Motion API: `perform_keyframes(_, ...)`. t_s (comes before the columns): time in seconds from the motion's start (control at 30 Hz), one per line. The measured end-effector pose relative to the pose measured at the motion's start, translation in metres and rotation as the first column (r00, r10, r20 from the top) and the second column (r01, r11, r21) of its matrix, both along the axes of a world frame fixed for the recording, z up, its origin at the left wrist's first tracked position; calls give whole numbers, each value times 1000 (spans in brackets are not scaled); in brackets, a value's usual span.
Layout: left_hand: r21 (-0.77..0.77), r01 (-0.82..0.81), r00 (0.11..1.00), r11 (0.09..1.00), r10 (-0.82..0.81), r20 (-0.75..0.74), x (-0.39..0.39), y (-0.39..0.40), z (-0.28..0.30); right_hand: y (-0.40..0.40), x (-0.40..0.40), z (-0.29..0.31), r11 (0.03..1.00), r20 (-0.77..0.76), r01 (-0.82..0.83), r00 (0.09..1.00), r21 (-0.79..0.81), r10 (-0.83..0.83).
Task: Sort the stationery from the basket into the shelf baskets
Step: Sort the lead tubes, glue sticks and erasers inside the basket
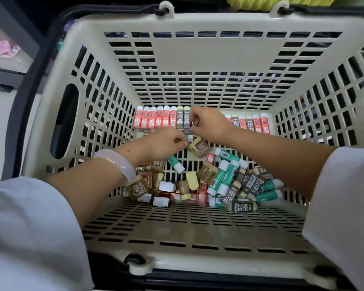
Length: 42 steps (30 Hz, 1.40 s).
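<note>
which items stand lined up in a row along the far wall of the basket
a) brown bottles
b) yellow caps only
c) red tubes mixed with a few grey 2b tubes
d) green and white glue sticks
c: along the far wall of the basket, the row of red tubes stands upright with a few grey 2B tubes among them, while the green and white glue sticks lie in the loose pile nearer the camera.
</note>
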<state>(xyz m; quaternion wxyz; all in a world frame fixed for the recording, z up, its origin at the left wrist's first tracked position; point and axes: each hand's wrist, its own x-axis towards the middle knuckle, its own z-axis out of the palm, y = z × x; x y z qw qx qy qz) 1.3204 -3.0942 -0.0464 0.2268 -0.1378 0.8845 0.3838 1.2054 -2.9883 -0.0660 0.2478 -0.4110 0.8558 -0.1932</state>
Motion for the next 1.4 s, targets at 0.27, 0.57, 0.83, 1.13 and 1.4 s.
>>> perform_keyframes(0.27,33,451,892,892,-451,11,11,36,-5,60,-6,37,684,271,-576,816,448,510)
perform_keyframes(0.57,-331,681,707,653,-705,63,12,51,-5,66,13,25,597,304,-619,779,511,548)
perform_keyframes(0.83,-647,582,778,492,-569,266,6,26,-4,69,-21,55,544,-137,-274,790,793,597)
perform_keyframes(1.13,-338,624,760,705,-648,52,4,40,-5,83,16,42,408,241,-626,696,664,677)
perform_keyframes(1.4,-252,585,805,771,-590,64,4,36,-4,108,27,21,410,43,-615,587,674,809)
